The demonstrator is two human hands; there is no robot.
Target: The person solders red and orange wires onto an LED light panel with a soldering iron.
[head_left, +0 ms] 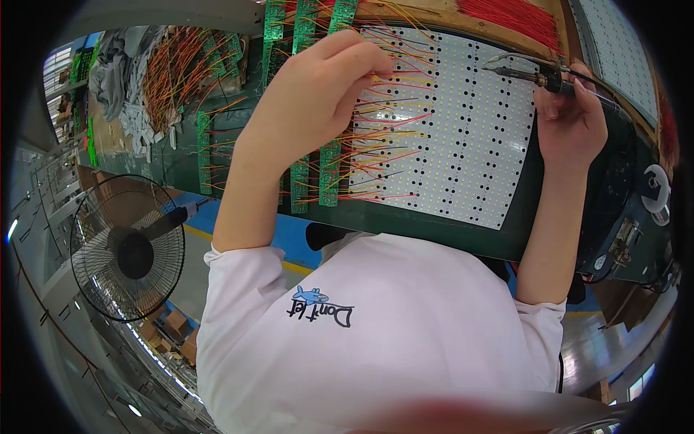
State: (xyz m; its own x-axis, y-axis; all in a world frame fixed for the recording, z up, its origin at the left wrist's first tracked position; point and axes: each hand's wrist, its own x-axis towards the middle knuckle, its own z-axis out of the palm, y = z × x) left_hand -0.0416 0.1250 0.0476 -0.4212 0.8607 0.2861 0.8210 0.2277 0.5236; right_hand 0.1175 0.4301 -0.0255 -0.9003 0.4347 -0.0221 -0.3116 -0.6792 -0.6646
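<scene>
My left hand [311, 94] is closed over the strips of green circuit boards [330, 173]. Its thumb and forefinger pinch a thin wire [405, 71] above the left part of a white LED panel [470, 137]. Red, yellow and black wires run from the boards onto the panel; the hand hides some of them. At the panel's far right, my right hand [571, 126] is wrapped round a soldering iron [553, 81]. The iron's tip points left, over the panel and apart from my left hand. A thin curved tube runs above the tip.
A bundle of red wires [513, 22] lies in a wooden tray at the back. Wired boards [184, 72] and grey cloth [112, 69] are piled at the left. A black fan [134, 253] stands beside the green table [448, 226]. A white coiled object [656, 192] is at the right.
</scene>
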